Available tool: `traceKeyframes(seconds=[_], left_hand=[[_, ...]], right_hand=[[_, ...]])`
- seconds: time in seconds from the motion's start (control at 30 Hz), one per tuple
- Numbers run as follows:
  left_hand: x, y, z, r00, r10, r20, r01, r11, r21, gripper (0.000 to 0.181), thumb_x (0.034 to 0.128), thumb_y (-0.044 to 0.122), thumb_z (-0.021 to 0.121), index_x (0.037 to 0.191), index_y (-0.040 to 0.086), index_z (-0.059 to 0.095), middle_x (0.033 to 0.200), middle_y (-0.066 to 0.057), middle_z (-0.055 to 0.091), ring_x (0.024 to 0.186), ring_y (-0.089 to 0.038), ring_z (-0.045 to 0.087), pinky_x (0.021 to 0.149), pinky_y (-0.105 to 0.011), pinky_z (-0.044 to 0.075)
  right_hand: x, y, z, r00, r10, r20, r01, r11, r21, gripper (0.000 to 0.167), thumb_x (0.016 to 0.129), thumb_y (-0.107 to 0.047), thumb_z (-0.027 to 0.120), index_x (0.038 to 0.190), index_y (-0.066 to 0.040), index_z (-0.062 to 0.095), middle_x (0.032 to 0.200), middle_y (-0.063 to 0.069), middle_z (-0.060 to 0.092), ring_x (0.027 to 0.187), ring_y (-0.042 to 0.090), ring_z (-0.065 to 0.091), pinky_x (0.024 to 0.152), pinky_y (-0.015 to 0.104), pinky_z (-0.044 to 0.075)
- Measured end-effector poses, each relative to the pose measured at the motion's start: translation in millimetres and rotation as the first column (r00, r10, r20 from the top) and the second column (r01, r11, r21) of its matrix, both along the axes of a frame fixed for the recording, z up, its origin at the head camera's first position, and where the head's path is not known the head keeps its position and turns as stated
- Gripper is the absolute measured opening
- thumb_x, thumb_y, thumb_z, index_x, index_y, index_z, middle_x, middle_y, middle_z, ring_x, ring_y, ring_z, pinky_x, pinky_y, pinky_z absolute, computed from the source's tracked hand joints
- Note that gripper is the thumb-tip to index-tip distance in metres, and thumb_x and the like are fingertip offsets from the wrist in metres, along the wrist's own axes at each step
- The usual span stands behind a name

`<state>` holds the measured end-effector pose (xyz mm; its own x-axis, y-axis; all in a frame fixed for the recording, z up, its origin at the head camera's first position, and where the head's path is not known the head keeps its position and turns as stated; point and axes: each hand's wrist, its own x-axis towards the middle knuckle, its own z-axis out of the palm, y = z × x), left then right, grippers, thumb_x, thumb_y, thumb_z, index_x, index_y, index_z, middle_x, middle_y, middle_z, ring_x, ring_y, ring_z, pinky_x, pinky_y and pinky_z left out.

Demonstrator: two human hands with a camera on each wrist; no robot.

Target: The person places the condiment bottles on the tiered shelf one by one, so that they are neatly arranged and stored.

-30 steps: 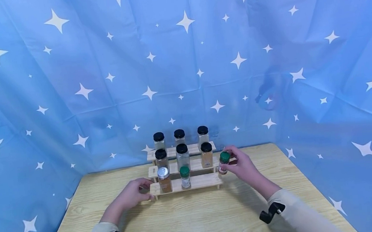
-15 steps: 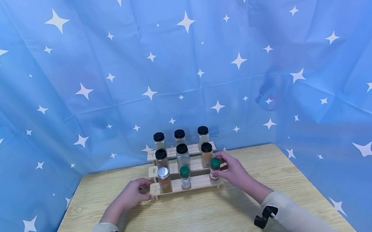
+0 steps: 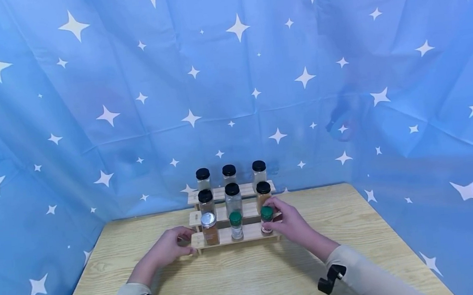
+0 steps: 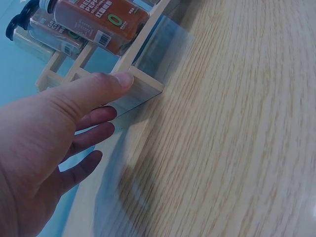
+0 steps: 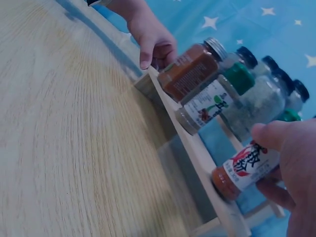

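A three-tier wooden spice rack (image 3: 251, 231) stands on the table, with jars on every tier. My right hand (image 3: 289, 221) holds a small green-capped spice jar (image 5: 251, 165) between thumb and fingers at the right end of the lowest tier. The jar has a white label and red-brown powder at its base, which is at the shelf surface. At the rack's left end, my left hand (image 3: 171, 245) grips the lowest tier, its thumb (image 4: 121, 81) against the front corner. Beside the held jar stand another green-capped jar (image 3: 236, 227) and a silver-capped jar of red-brown powder (image 3: 209, 229).
Black-capped jars fill the middle tier, among them a clear one (image 3: 233, 200) and one with tan contents (image 3: 263, 195). More black-capped jars (image 3: 259, 176) stand on the top tier. Behind the wooden table (image 3: 242, 281) hangs a blue star-patterned curtain (image 3: 231, 95).
My right hand has carried the green-capped jar leftward, from beside the rack to the right end of its lowest tier. The left hand has stayed at the rack's left end.
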<state>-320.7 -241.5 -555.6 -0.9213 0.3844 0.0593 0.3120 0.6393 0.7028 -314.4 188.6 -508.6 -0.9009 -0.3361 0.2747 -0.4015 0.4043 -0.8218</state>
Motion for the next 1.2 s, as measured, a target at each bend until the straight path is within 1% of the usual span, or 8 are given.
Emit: traceKeyframes(seconds=[0.2,0.43,0.7,0.77,0.87,1.0,1.07,1.2], left_hand=[[0.0,0.0,0.2,1.0,0.007,0.004,-0.007,1.0,0.0,0.055,0.0886,0.026,0.096,0.135,0.007,0.074,0.128,-0.006,0.074,0.117,-0.027,0.07,0.105,-0.053,0.059],[1.4,1.5,0.9,1.0,0.012,0.011,-0.012,1.0,0.002,0.055,0.0876,0.027,0.097,0.134,0.007,0.075,0.126,-0.006,0.074,0.117,-0.027,0.069,0.105,-0.053,0.058],[0.4,0.7,2.2,1.0,0.016,0.008,-0.016,1.0,0.002,0.053,0.0887,0.025,0.096,0.133,0.007,0.075,0.125,-0.004,0.074,0.117,-0.027,0.069,0.106,-0.053,0.058],[0.5,0.5,2.5,1.0,0.014,0.012,-0.014,1.0,0.008,0.053,0.0891,0.025,0.095,0.134,0.006,0.074,0.124,-0.003,0.074,0.117,-0.026,0.069,0.106,-0.053,0.058],[1.0,0.1,2.3,1.0,0.006,0.008,-0.006,1.0,0.011,0.054,0.0885,0.023,0.095,0.134,0.004,0.074,0.124,-0.005,0.074,0.116,-0.028,0.07,0.106,-0.055,0.058],[0.9,0.0,1.4,1.0,0.001,0.01,-0.001,1.0,0.013,0.054,0.089,0.023,0.095,0.135,0.003,0.073,0.124,-0.006,0.075,0.117,-0.029,0.07,0.107,-0.056,0.058],[0.4,-0.3,0.7,1.0,0.005,0.015,-0.005,1.0,0.011,0.055,0.0897,0.024,0.095,0.136,0.004,0.073,0.123,-0.004,0.075,0.117,-0.028,0.07,0.106,-0.055,0.059],[1.2,-0.4,-0.1,1.0,0.003,0.018,-0.004,1.0,0.014,0.057,0.0898,0.024,0.094,0.138,0.004,0.072,0.123,-0.003,0.075,0.117,-0.027,0.07,0.106,-0.054,0.059]], right_hand=[[-1.5,-1,-6.0,1.0,-0.002,-0.001,0.002,1.0,0.002,0.049,0.094,-0.005,0.089,0.133,-0.018,0.064,0.118,0.001,0.071,0.11,0.032,0.069,0.09,0.034,0.065],[-1.2,-2,-9.8,1.0,-0.014,-0.017,0.014,1.0,0.012,0.049,0.095,-0.01,0.089,0.137,-0.018,0.064,0.121,0.0,0.071,0.113,0.032,0.07,0.092,0.035,0.065],[0.0,-2,-10.0,0.998,-0.044,-0.044,0.046,0.998,0.035,0.051,0.095,-0.009,0.089,0.138,-0.02,0.065,0.117,-0.003,0.071,0.109,0.031,0.072,0.092,0.036,0.066],[0.3,-3,-10.5,0.998,-0.049,-0.047,0.051,0.998,0.033,0.051,0.095,-0.009,0.09,0.138,-0.02,0.065,0.117,-0.003,0.071,0.109,0.031,0.072,0.092,0.036,0.065],[0.4,-3,-11.0,0.997,-0.053,-0.049,0.054,0.998,0.031,0.051,0.095,-0.009,0.09,0.138,-0.02,0.065,0.117,-0.003,0.071,0.11,0.032,0.072,0.092,0.035,0.065],[1.3,-4,-11.6,0.997,-0.059,-0.057,0.061,0.998,0.021,0.05,0.095,-0.01,0.089,0.138,-0.019,0.066,0.114,-0.004,0.07,0.107,0.031,0.072,0.092,0.036,0.065],[1.9,-4,-12.0,0.996,-0.062,-0.064,0.063,0.998,0.018,0.05,0.095,-0.009,0.089,0.138,-0.019,0.066,0.113,-0.004,0.07,0.106,0.031,0.072,0.092,0.038,0.066],[3.4,-2,-12.3,0.994,-0.066,-0.087,0.067,0.998,0.014,0.055,0.093,-0.008,0.091,0.141,-0.017,0.065,0.117,-0.003,0.07,0.111,0.031,0.071,0.094,0.04,0.066]])
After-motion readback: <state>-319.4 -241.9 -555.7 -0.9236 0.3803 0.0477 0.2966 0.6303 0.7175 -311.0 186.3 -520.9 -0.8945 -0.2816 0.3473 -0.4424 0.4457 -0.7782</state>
